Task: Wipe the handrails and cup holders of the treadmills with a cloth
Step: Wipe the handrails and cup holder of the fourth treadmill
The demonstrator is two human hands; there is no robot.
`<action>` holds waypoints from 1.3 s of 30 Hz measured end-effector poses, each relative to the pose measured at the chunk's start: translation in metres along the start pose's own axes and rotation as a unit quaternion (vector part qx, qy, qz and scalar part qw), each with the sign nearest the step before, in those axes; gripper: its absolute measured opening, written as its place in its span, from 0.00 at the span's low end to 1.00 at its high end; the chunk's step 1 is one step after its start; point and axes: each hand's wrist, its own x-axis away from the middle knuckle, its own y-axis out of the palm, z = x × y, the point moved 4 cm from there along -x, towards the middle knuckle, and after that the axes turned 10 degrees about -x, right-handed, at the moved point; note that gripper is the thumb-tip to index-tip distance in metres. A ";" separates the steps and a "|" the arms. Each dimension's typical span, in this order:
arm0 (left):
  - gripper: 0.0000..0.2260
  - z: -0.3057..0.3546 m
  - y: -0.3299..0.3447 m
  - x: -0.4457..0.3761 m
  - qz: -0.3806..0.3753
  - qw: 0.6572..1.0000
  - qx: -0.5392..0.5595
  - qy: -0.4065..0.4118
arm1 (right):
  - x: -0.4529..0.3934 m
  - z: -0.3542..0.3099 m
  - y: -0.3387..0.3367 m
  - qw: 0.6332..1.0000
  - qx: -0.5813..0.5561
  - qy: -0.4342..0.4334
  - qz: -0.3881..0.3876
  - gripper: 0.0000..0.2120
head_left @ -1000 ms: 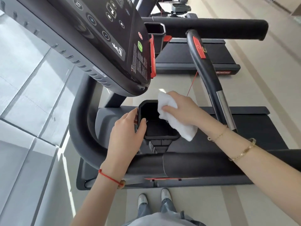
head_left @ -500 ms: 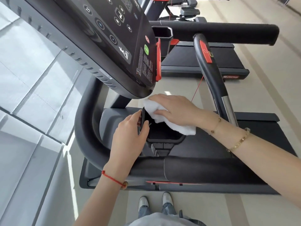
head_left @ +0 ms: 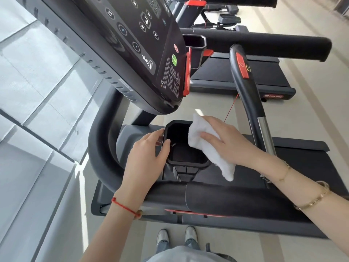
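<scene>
The white cloth (head_left: 207, 144) lies folded over the right rim of the black cup holder (head_left: 186, 146), one end up at the rim's far corner and the other hanging down past the holder toward the treadmill belt (head_left: 306, 167). The right hand (head_left: 230, 142) presses it there with fingers (head_left: 207, 137) straight and close together, flat on the fabric. The left hand (head_left: 149, 157) grips the holder's left rim, its fingers curled over the outer edge and its thumb hooked inside.

The cup holder sits below the tilted black console (head_left: 136, 44), between the curved left handrail (head_left: 105, 148) and the padded front bar (head_left: 217, 197) that crosses beneath both forearms. To the right rises a grip with a red button and a metal section (head_left: 251, 95). A second treadmill (head_left: 245, 72) stands beyond, near the pale floor (head_left: 321, 114). A red string bracelet (head_left: 124, 206) circles the left wrist; gold bracelets (head_left: 313, 199) circle the right.
</scene>
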 end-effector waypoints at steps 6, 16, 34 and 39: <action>0.16 -0.003 -0.011 0.015 -0.008 0.999 0.021 0.027 | 0.043 -0.029 0.006 0.995 0.023 -0.039 -0.093 0.20; 0.15 -0.008 -0.012 0.020 -0.014 0.999 0.035 0.038 | 0.040 -0.046 0.033 0.964 0.190 -0.082 -0.167 0.21; 0.17 -0.006 -0.011 0.016 -0.029 0.998 0.027 0.039 | 0.058 -0.029 0.005 0.999 0.036 -0.028 -0.023 0.17; 0.20 0.000 -0.006 0.006 -0.027 0.999 0.003 0.031 | 0.014 -0.028 -0.003 0.990 0.036 -0.031 0.129 0.18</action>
